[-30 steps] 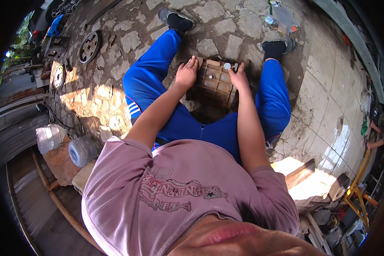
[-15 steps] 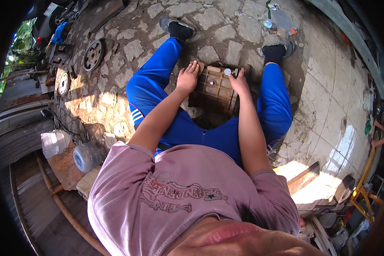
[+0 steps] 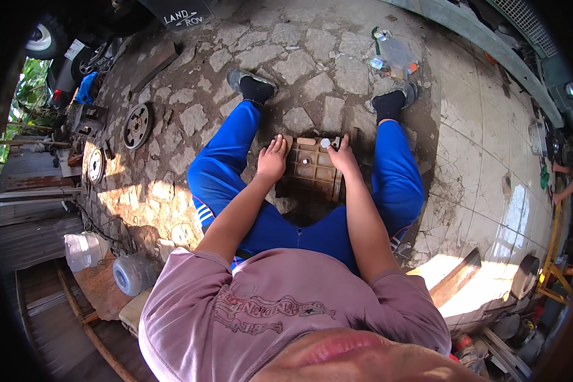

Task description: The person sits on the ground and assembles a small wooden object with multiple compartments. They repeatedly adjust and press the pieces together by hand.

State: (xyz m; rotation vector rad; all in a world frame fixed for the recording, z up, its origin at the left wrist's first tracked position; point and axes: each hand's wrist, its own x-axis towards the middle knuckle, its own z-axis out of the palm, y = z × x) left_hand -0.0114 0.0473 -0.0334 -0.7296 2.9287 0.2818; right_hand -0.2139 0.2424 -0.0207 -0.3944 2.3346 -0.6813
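Between my legs sits a boxy, brownish metal casing (image 3: 322, 173) with a ribbed, grid-like top and a bolt head (image 3: 305, 162) in one cell. My left hand (image 3: 273, 157) lies on its left edge near the far corner, fingers stretched out on the surface. On the right side, my right hand (image 3: 342, 157) grips the casing's edge, its thumb by a round whitish cap (image 3: 325, 142) and one finger reaching forward. The remaining right fingers are hidden down the side. The casing's underside cannot be seen.
Rough stone paving (image 3: 286, 67) surrounds my feet; cracked pale tiles (image 3: 471, 153) lie right. To the left are a round metal wheel (image 3: 137, 126) and a clear plastic jug (image 3: 134, 274). Plastic litter (image 3: 395, 54) sits beyond my right foot, and a wooden board (image 3: 455, 277) lies near right.
The view has tilted forward, so the casing, legs and floor sit lower in the picture and more shows at the far side. Both hands keep their places on the casing.
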